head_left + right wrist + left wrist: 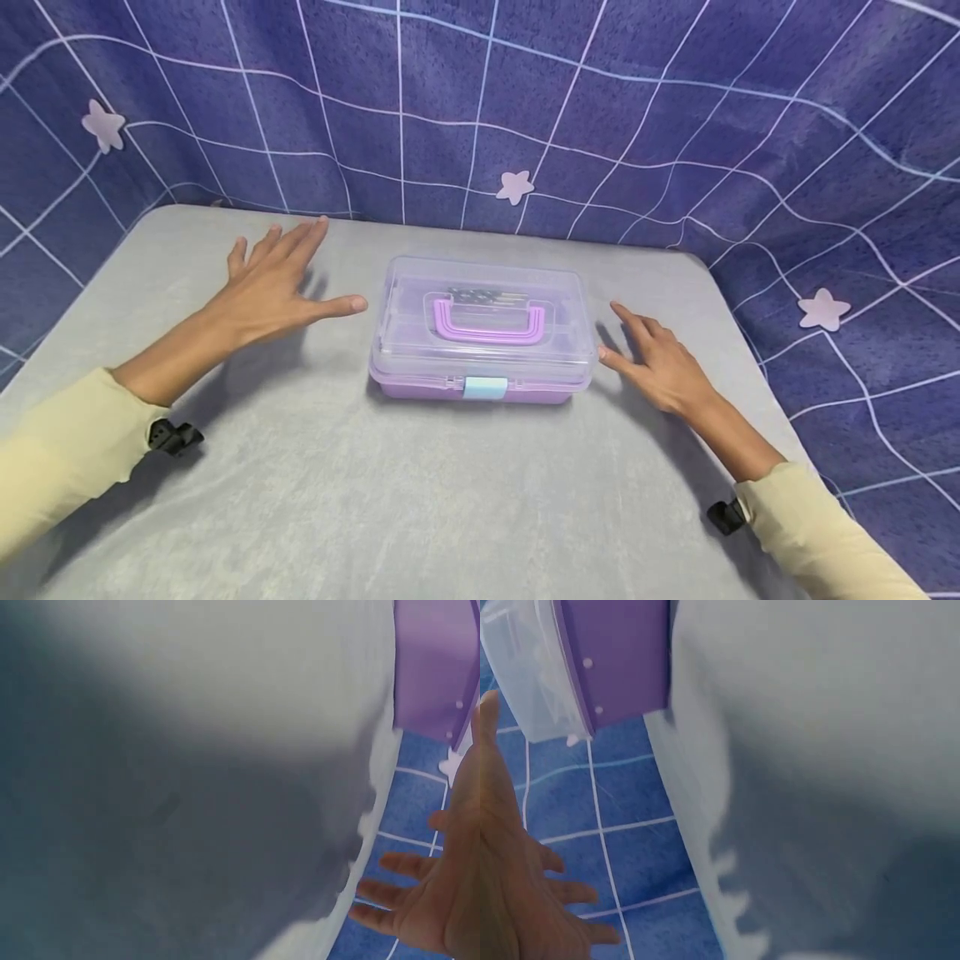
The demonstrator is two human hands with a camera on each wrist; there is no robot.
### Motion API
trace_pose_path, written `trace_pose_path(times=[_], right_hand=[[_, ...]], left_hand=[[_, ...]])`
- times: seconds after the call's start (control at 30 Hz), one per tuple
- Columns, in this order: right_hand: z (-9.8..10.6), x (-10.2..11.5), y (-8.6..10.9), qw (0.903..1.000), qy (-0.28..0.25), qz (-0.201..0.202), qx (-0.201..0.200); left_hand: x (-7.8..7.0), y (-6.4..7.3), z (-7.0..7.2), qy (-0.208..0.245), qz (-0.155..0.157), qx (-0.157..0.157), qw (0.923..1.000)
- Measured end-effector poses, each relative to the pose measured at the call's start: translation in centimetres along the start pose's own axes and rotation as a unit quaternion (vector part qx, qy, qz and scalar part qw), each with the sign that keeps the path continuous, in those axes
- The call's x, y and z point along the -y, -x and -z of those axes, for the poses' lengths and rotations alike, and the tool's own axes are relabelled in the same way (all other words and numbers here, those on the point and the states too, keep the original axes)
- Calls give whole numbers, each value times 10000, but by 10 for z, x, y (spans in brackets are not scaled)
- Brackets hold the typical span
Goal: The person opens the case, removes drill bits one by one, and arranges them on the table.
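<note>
A storage box [483, 387] with a purple base and a clear lid stands closed on the table in the head view. A purple carrying handle [489, 335] lies folded on the lid, and a light blue latch [485, 387] sits at the front. Through the lid I see several thin dark and gold-tipped pieces [487, 296], too blurred to name. My left hand [273, 292] hovers left of the box, fingers spread, holding nothing. On the other side, my right hand [660, 367] is held with its thumb close to the box's right end; whether it touches I cannot tell.
Grey cloth covers the table [465, 492]. Behind and beside it hangs a blue curtain [442, 92] with a white grid and pale stars. Each wrist wears a small black device, such as the one on the left [174, 437].
</note>
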State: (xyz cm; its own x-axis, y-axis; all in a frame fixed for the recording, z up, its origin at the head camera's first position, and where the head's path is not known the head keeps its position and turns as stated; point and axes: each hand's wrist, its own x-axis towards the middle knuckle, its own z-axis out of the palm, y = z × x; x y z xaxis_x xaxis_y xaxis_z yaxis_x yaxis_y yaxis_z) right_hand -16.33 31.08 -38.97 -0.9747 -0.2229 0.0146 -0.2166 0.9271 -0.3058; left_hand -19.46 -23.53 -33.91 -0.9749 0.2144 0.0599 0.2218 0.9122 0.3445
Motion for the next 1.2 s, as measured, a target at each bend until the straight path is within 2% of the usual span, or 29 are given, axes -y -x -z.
trace_pose_path(times=[0.27,0.53,0.73,0.83,0.93,1.07,1.2], right_hand=[[-7,11,14,9994,-323,136,-72],[-10,21,26,9911,-1203,439,-358],[-13,33,37,9841,-1755,212,-189],[-15,38,42,9744,-2246,50,77],[-18,41,46,9599,-2782,-27,351],[-21,46,51,9377,-3405,73,693],[-24,53,54,9221,-3723,260,1020]], left_hand=[[-21,-1,0,-10,-487,-131,9987],[-38,-2,-5,52,-1006,-233,9946],[-51,-6,-5,103,-1267,-171,9917],[-58,-8,-6,109,-1324,-77,9911],[-66,-9,-8,69,-1370,-10,9905],[-75,-10,-9,36,-1435,-47,9896],[-83,-9,-7,78,-1469,-64,9891]])
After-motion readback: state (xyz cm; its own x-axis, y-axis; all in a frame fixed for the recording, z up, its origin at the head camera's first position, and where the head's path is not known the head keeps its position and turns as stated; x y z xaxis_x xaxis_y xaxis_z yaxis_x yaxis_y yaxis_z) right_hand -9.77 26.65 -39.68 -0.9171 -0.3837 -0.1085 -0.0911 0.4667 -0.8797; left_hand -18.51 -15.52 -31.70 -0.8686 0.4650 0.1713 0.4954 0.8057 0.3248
